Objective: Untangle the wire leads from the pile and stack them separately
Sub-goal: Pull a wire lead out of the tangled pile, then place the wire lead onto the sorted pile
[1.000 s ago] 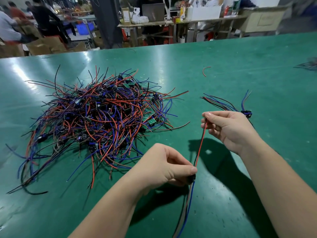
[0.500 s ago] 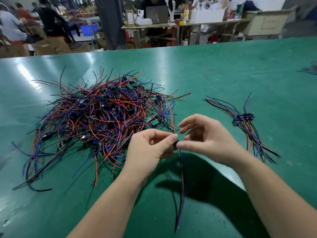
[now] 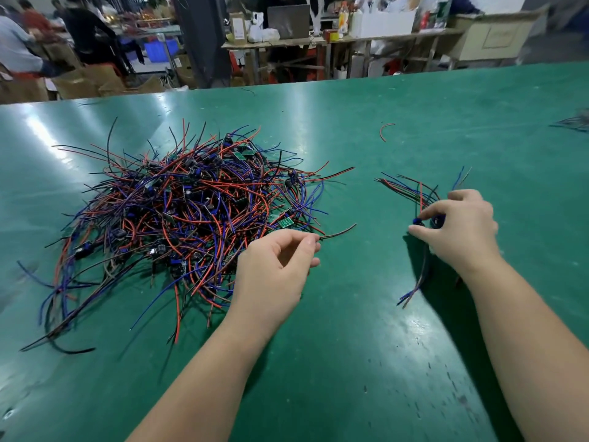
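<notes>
A tangled pile of red, blue and black wire leads (image 3: 191, 215) with small green boards lies on the green table (image 3: 350, 362), left of centre. My left hand (image 3: 277, 269) is at the pile's right edge, thumb and forefinger pinching a dark wire end (image 3: 338, 232) that sticks out to the right. A small separate stack of leads (image 3: 411, 193) lies to the right. My right hand (image 3: 459, 228) is over that stack, fingertips pinching a lead's blue connector (image 3: 417, 222), whose wires trail toward me.
A loose red wire scrap (image 3: 384, 130) lies farther back on the table. More wires (image 3: 573, 122) show at the far right edge. Beyond the table's far edge are workbenches, boxes and people.
My right hand carried the separated lead from the centre to the stack on the right. My left hand let go of it and took a wire end at the pile's edge.
</notes>
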Tool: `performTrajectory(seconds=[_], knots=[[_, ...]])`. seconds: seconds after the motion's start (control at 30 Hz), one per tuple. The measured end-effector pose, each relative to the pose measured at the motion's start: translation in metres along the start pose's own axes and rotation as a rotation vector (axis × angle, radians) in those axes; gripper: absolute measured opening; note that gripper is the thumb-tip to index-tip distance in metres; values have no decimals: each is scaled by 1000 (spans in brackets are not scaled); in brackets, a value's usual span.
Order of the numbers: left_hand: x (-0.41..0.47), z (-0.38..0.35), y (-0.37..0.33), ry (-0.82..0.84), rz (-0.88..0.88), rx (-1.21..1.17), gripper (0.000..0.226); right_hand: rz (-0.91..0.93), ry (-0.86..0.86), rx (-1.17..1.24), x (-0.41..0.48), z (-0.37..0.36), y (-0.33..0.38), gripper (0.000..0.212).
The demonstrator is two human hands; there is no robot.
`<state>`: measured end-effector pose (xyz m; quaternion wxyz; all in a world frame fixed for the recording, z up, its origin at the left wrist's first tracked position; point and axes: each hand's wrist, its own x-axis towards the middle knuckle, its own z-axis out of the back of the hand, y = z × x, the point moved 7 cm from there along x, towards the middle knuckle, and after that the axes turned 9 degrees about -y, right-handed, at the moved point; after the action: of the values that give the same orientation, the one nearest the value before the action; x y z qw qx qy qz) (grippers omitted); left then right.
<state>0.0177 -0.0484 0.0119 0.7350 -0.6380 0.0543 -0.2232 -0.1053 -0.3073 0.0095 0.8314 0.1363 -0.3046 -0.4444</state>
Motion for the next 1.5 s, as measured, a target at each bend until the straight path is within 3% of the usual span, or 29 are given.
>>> performTrajectory(seconds=[0.1,0.17,0.3,0.53,0.67,0.8,0.9,0.97,1.07,1.17,1.3,1.43,1.5], knots=[[4,13,-13,-94,-265,309,9,-108,54,-15,2,-6,-13,22],[7,19,-15,-139,-369,573,20,-99,47,0,4,-7,-15,22],[13,33,4,-164,-192,1023,45,-66,25,22,3,-7,-13,21],[21,44,14,-133,-147,1303,26,-60,58,26,0,-11,-10,24],[23,54,2,-253,-173,1150,11,-100,45,-7,-2,-8,-9,28],[16,55,-23,-427,-357,959,6,-87,-70,-13,-6,4,0,29],[6,53,-41,-541,-581,756,7,35,-124,186,-13,11,23,24],[-1,48,-49,-505,-709,548,10,54,7,467,-23,9,44,21],[0,40,-43,-357,-513,127,5,79,477,918,-59,-6,90,24],[1,19,-28,-157,-213,-212,9,134,755,1021,-93,-19,116,24],[0,3,-22,24,-15,-477,12,76,815,1124,-104,-22,125,26],[0,1,-17,55,136,-575,13,-99,864,1293,-102,-20,122,28],[2,3,-13,36,179,-543,17,-122,891,1332,-102,-18,122,18]])
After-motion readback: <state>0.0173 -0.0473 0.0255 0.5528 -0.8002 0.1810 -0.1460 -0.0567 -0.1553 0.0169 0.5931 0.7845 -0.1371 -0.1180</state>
